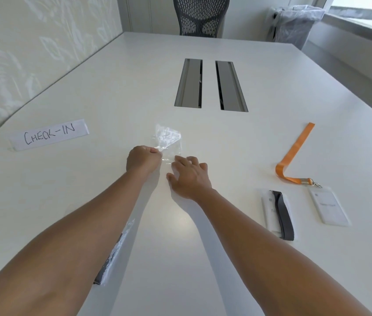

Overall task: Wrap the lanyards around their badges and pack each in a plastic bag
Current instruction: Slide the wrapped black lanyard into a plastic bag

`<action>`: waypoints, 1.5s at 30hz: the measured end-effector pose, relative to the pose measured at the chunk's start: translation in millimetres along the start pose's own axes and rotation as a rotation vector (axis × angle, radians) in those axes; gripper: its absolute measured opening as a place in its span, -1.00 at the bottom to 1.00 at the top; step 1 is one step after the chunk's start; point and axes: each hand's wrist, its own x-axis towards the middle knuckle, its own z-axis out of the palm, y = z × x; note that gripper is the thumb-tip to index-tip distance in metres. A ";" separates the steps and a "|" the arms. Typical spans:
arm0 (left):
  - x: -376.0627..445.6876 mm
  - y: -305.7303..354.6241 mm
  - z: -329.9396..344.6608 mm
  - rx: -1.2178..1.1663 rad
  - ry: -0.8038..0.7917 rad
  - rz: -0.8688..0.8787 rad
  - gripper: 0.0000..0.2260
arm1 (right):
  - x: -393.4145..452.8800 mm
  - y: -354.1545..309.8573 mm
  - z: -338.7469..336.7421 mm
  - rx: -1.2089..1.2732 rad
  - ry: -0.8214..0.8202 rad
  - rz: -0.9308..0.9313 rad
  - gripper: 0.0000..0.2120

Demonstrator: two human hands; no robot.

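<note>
Item: clear plastic bag point(167, 139), mid-table point(112, 99). I see the left hand point(142, 159) fisted, pinching its near corner; the right hand point(190, 176), fingers spread flat, rests on the near edge. Bag's long axis runs away from me.

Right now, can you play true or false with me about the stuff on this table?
1. The left hand pinches a clear plastic bag. True.
2. The orange lanyard is wrapped round its badge. False: it lies stretched out, clipped to the badge.
3. The sign says CHECK-IN. True.
4. The right hand holds the grey lanyard. False: that lanyard lies apart, over another badge.
</note>
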 end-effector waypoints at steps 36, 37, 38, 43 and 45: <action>-79.1 13.2 -5.4 -0.398 -0.549 0.198 -0.85 | -71.9 49.2 -68.2 1.461 0.291 0.618 -0.46; -83.6 10.9 -5.2 -0.394 -0.554 0.195 -0.83 | -78.8 51.0 -68.3 1.463 0.306 0.614 -0.46; -88.5 8.6 -5.0 -0.398 -0.558 0.191 -0.82 | -86.0 52.5 -68.3 1.469 0.325 0.606 -0.48; -121.2 0.6 4.0 -0.473 -0.371 0.146 -0.72 | -119.2 52.1 -63.3 1.494 0.399 0.539 -0.70; -136.4 -1.7 11.5 -0.441 -0.154 0.092 -0.67 | -129.6 48.7 -59.5 1.477 0.436 0.524 -0.82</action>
